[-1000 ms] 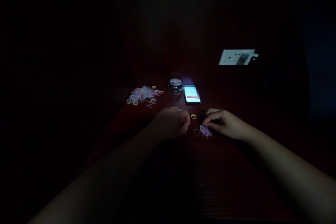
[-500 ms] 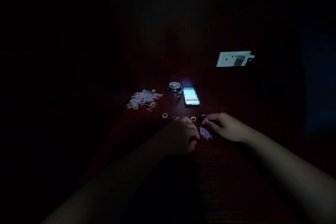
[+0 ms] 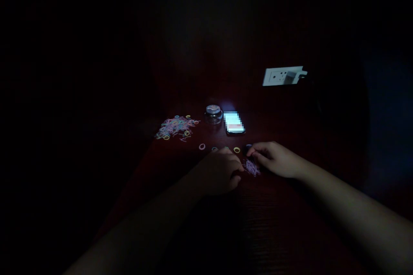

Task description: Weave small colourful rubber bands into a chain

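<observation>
On the dark table, a small pile of purple rubber bands (image 3: 251,167) lies between my two hands. My left hand (image 3: 222,171) rests at the pile's left side, fingers bent, the thumb apart from them and nothing visible between. At the upper right of the pile is my right hand (image 3: 274,159), its thumb and index finger brought together; whatever they pinch is too dark and small to make out. Just beyond these fingertips lies a dark bluish band (image 3: 248,146). A yellow band (image 3: 236,150) and a pink band (image 3: 201,147) sit in a row with others partly behind my left hand.
A large heap of mixed coloured bands (image 3: 176,126) lies at the far left. Behind the row stand a clear round jar (image 3: 213,115) with a lid and a lit phone (image 3: 234,122). A wall socket (image 3: 284,76) with a plug is at upper right. The surroundings are very dark.
The whole view has shifted slightly, so things appear a little lower. The purple pile looks somewhat more spread. Both hands keep nearly the same places beside it.
</observation>
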Action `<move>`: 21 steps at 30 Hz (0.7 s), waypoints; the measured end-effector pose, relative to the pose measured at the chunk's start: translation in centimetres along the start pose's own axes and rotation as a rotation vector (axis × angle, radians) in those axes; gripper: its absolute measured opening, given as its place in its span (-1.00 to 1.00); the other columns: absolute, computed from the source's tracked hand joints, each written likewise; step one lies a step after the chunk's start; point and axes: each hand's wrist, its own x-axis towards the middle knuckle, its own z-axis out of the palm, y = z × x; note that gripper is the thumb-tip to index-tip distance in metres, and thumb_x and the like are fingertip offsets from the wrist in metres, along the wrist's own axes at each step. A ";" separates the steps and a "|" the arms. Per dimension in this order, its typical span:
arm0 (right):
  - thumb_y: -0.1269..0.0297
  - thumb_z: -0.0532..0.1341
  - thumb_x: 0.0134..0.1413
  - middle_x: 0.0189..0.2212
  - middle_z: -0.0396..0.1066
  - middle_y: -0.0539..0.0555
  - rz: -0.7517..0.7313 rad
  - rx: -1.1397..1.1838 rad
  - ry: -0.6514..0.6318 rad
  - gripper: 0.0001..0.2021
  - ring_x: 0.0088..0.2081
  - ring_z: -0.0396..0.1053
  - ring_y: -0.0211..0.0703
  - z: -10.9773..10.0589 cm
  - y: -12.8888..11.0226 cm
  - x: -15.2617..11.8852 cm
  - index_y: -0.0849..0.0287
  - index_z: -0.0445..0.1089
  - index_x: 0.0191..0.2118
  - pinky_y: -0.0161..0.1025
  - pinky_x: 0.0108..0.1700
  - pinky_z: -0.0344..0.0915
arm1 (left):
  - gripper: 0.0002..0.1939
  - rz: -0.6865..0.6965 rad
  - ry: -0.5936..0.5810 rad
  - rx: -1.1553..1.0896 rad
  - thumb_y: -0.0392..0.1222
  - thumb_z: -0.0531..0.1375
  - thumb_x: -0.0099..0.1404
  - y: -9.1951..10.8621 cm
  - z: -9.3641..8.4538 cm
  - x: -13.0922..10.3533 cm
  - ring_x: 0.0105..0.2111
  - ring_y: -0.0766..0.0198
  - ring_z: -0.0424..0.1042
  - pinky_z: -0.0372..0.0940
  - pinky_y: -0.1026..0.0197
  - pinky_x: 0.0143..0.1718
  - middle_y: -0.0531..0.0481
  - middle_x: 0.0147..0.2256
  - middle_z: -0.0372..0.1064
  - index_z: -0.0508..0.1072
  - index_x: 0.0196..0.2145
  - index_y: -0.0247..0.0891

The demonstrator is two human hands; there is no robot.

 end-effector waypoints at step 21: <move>0.09 0.08 0.18 -0.53 0.41 0.00 0.082 0.067 0.121 -0.73 -0.51 0.34 -0.22 0.2 1.2 0.1 0.17 0.40 -0.32 -0.29 -0.46 0.23 | -0.78 -0.168 0.111 0.139 -0.21 0.08 0.29 -4.1 -2.2 -1.2 -0.15 0.22 0.43 0.28 0.12 -0.01 0.00 -0.19 0.51 0.53 -0.24 -0.17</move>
